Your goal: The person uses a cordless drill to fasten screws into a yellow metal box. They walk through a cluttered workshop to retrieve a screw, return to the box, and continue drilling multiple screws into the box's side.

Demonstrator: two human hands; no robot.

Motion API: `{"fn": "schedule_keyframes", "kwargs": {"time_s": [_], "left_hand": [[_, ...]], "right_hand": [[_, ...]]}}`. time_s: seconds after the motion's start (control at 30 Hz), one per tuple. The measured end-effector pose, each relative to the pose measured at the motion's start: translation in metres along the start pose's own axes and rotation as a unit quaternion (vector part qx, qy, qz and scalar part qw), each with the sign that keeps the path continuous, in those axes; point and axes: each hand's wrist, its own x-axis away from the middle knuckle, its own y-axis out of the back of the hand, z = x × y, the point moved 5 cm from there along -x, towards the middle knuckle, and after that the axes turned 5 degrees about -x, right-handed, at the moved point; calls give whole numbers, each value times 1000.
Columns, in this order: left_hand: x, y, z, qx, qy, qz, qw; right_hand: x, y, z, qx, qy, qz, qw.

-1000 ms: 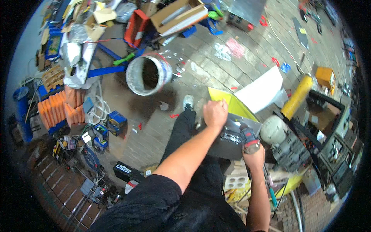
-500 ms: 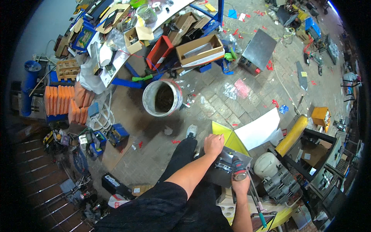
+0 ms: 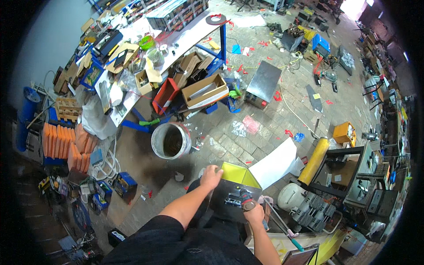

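In front of me is a dark grey metal box (image 3: 216, 204) with a bright yellow inside (image 3: 240, 174), tilted toward my body. My left hand (image 3: 211, 176) grips its upper left edge, fingers curled over the rim. In my right hand (image 3: 255, 214) is a grey and red power drill (image 3: 246, 199), its front end toward the box's dark face. Beside the drill, a silver metal fitting (image 3: 232, 199) sits on that face. The drill's tip is too small to make out.
A white panel (image 3: 274, 163) lies beyond the box. To the right stand a compressor (image 3: 304, 206) and a yellow cylinder (image 3: 314, 161). A bucket (image 3: 171, 140) sits ahead on the left, near a cluttered workbench (image 3: 190, 37). Red scraps and cables litter the paved floor.
The view has tilted up and shifted, so the surroundings slid in the picture. My left hand has opened out somewhat along the box's edge; the drill stays at the dark face.
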Motion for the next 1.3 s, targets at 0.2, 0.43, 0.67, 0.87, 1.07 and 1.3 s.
{"fn": "schedule_keyframes", "kwargs": {"time_s": [0.2,0.43,0.67,0.87,1.07,1.3], "left_hand": [[-15,70,71,-35,21,82,996],[-72,108,275,-78,74,224,969],[-124,224,220,38,91,250,963],[-190,333,249,161,129,159,966],[-219,365,313,130,222,229,939],[-288,310,220,93,129,291,943]], "right_hand": [[10,3,3,-10,-49,-14,999],[22,-6,29,-99,-112,-55,987],[58,-15,44,-139,-257,-88,952],[44,-31,56,-167,-323,-121,924],[59,-51,40,-242,-272,-153,919],[85,-96,12,-292,-218,-251,897]]}}
